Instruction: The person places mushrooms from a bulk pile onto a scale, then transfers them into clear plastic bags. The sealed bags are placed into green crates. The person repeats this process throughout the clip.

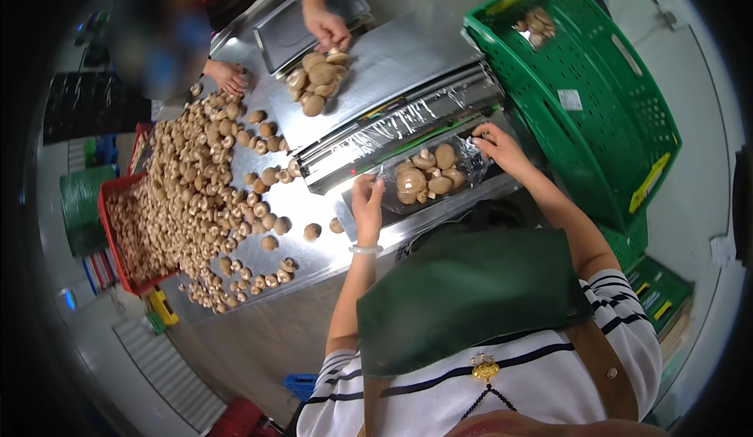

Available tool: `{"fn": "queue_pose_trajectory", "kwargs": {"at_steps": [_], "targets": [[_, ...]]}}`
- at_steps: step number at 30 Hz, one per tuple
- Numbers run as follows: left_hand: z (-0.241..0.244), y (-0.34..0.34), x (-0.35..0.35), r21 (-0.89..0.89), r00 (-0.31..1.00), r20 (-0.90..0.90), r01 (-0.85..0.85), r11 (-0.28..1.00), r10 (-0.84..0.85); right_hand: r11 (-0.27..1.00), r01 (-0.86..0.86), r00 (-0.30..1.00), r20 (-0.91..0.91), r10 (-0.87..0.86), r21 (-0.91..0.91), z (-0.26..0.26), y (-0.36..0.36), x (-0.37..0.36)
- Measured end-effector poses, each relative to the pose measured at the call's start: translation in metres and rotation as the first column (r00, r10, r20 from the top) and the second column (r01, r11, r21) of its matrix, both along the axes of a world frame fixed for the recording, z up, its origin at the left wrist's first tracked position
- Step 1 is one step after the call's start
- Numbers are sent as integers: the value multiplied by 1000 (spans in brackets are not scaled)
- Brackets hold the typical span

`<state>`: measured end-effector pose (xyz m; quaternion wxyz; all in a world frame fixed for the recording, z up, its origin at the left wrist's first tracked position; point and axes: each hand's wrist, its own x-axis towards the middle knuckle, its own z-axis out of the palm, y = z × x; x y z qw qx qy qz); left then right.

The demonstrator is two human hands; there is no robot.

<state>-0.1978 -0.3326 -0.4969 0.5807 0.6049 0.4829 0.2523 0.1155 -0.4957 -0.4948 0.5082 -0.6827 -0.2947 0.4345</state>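
Note:
A cluster of brown mushrooms [413, 183] lies under clear plastic film [481, 165] in front of the film wrapping machine [376, 137]. My left hand [368, 205] pinches the film at the left end of the pack. At its right end, my right hand [501, 150] grips the other edge between thumb and fingers. The film looks wrinkled near the right hand. Whether a tray sits beneath the mushrooms cannot be made out through the glare.
Loose mushrooms [194, 184] spread over the steel table [317, 255], spilling from a red crate [120, 266]. Across from me, a person's hand [327, 28] touches a mushroom pile [317, 78] beside metal trays [285, 34]. A green crate [594, 143] stands at the right.

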Motion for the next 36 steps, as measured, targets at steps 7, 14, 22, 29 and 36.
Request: {"fn": "queue_pose_trajectory", "kwargs": {"at_steps": [7, 14, 22, 29, 36], "targets": [[2, -11, -6, -14, 989, 127, -80, 997, 81, 884, 455, 891, -45, -453, 110, 36, -47, -44], [-6, -13, 39, 547, 744, -648, 603, 581, -161, 652, 747, 581, 352, -734, 128, -61, -131, -78], [-28, -40, 123, 211, 747, -145, 664, 717, -649, 817, 555, 705, -611, -359, 160, -72, -75, -148], [124, -76, 116, -61, 284, 711, 936, 347, -643, 826, -532, 779, -274, 563, 186, 47, -108, -149], [177, -80, 144, -473, 374, 827, 867, -159, -421, 953, -259, 955, 105, 277, -158, 156, -78, 2]]}}
